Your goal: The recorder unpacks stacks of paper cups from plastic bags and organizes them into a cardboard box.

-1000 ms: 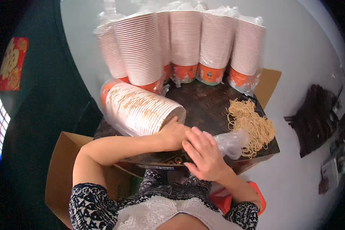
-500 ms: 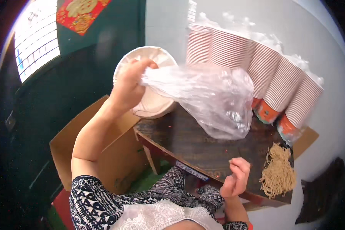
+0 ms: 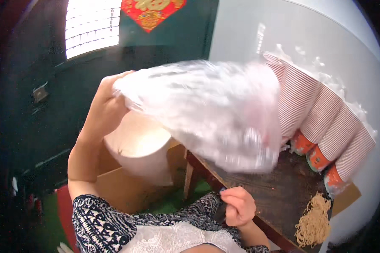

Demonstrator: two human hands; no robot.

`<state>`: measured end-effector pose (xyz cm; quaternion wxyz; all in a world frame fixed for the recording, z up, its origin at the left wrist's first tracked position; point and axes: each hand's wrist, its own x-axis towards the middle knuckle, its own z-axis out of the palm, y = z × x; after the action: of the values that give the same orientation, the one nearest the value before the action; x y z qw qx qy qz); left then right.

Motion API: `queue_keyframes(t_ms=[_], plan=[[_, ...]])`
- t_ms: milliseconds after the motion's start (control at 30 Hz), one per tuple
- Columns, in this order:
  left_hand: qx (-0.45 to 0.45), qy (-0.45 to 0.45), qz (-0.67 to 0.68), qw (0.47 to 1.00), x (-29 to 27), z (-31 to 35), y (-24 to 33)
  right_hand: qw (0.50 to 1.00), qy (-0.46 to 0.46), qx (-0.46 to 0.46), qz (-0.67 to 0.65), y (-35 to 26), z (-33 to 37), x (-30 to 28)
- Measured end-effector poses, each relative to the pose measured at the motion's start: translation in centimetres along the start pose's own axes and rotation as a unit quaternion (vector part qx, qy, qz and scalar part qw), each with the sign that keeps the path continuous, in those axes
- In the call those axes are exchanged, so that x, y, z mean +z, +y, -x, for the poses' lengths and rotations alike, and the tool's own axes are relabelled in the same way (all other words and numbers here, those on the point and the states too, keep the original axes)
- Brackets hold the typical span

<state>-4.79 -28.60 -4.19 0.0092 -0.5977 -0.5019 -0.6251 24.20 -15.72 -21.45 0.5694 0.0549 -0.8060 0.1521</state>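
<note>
My left hand (image 3: pixel 109 103) is raised at the left with its fingers closed round one end of a clear plastic bag (image 3: pixel 215 114). The bag stretches to the right over the table, blurred by motion and puffed out. Just below that hand a white basket (image 3: pixel 150 162) with a pale inside shows in part; the hand and bag cover its upper rim. My right hand (image 3: pixel 239 206) is by the near edge of the dark table, fingers curled together. Whether anything small is pinched in them I cannot make out.
Tall stacks of paper bowls (image 3: pixel 321 120) in clear wrapping lean along the wall at the right. A bundle of tan strings (image 3: pixel 314 221) lies on the right end of the dark table (image 3: pixel 278 202). An open cardboard box (image 3: pixel 118 189) stands beneath the basket.
My view has turned left. The left hand has lifted the plastic bag, which has spread out more and now hides part of the stacks. My right hand has moved left along the table edge.
</note>
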Motion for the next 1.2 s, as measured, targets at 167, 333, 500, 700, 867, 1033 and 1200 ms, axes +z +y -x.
queue_keyframes(t_ms=[167,333,500,700,867,1033,1200], plan=[[0.001,-0.083,0.033,0.996,-0.1,-0.3,0.9,0.992,-0.084,-0.089,-0.034,-1.6,-1.8,2.1],[-0.015,-0.117,0.096,0.988,3.0,-0.1,1.6,0.989,-0.039,0.008,0.142,-1.1,-1.3,1.2],[-0.107,-0.33,0.154,0.925,7.2,-0.7,3.4,0.991,-0.034,-0.113,0.069,-3.9,-2.6,-0.9],[-0.131,-0.42,0.323,0.838,15.7,-1.4,-1.4,0.946,-0.143,-0.227,0.182,-6.5,-7.0,-1.3],[-0.108,-0.509,0.231,0.822,18.0,0.4,0.8,0.875,-0.215,-0.031,0.432,-5.9,-11.4,-4.9],[-0.138,-0.574,0.22,0.777,19.5,3.1,-4.5,0.873,-0.269,-0.012,0.406,-1.3,-7.4,-5.5],[-0.073,-0.56,0.076,0.821,17.2,8.1,-9.5,0.861,-0.326,0.053,0.386,-0.9,-2.2,-3.9]])
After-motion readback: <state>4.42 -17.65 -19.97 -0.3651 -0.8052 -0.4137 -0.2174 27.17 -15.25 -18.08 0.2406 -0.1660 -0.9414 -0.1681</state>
